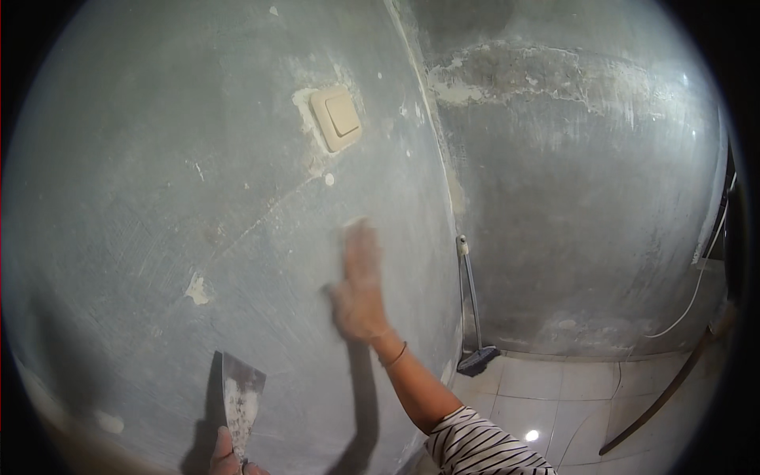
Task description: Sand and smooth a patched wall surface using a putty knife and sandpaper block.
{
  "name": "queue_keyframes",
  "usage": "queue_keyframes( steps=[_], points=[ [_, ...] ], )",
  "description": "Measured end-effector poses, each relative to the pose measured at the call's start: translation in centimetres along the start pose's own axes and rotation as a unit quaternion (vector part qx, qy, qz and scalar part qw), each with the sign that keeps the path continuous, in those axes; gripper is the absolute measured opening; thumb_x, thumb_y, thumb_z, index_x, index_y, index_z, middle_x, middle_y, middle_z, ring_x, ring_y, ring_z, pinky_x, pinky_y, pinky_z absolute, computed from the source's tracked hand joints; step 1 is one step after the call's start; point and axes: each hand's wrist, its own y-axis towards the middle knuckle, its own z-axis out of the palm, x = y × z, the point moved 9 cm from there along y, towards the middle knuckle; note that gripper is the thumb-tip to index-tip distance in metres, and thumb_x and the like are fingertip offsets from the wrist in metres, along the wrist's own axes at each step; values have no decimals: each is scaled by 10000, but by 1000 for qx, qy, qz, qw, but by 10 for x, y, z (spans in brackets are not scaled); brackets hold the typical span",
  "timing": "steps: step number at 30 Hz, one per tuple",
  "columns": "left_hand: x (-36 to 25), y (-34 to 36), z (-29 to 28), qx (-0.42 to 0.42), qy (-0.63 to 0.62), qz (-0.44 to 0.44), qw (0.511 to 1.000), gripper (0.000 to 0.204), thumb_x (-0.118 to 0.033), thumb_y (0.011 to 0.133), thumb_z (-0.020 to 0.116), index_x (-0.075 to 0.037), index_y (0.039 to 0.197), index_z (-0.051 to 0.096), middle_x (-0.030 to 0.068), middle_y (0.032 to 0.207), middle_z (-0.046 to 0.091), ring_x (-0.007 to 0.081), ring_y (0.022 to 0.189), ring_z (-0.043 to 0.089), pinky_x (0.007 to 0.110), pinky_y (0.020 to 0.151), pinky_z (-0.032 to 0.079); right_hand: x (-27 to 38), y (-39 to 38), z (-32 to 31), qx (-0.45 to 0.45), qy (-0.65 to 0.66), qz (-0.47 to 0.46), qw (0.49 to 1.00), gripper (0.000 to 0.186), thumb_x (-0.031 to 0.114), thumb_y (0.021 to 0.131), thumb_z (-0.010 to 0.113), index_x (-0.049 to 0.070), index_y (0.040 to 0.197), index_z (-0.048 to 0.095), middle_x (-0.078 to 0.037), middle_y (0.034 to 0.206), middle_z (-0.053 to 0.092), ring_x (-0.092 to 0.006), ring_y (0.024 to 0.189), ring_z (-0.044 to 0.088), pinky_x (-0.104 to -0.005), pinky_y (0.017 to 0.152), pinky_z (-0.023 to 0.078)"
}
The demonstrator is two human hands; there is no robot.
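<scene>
Rubbing the grey wall seems the step, right hand flat, fingers straight and apparently empty, left hand closed around a putty knife; even palm pressure seems needed next.

1. The right hand reaches upward, its back toward the view, palm turned away.
2. Its fingers point up, straight and close together, blurred; its thumb sits on the left side.
3. The right forearm slants from lower right up to the wrist.
4. The left hand, low and partly cut off by the lower edge, is closed in a grip, thumb upward.
</scene>
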Motion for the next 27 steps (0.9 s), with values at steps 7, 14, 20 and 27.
queue_keyframes(
  steps=[7,14,20,27],
  points=[
    [2,-2,8,-16,-24,48,998,198,-42,843,534,129,764,474,251,741,571,385,614,603,423,625,562,56,-85,30,68,56,49,995,904,598,843,404,-43,1406,105,-301,1454,57,-510,1327,38,-608,1041,62],
    [1,-13,18,-11,12,47,999,165,-2,836,553,123,789,456,232,783,529,429,675,605,475,636,567,29,-97,36,39,43,131,990,817,408,848,486,-42,1410,101,-291,1462,51,-513,1328,22,-585,1057,45],
    [-4,-12,51,47,-66,64,995,147,18,829,567,134,823,478,237,829,529,448,741,614,476,646,567,-19,-14,9,28,9,-31,999,800,593,881,284,24,1425,141,-228,1480,91,-496,1334,31,-608,1046,43],
    [-5,-11,85,140,-54,-36,988,179,26,831,567,169,877,470,307,903,567,440,818,619,472,671,568,-3,-81,16,39,35,49,997,769,441,889,390,-14,1423,74,-267,1470,22,-449,1353,-3,-537,1083,17]
  ],
)
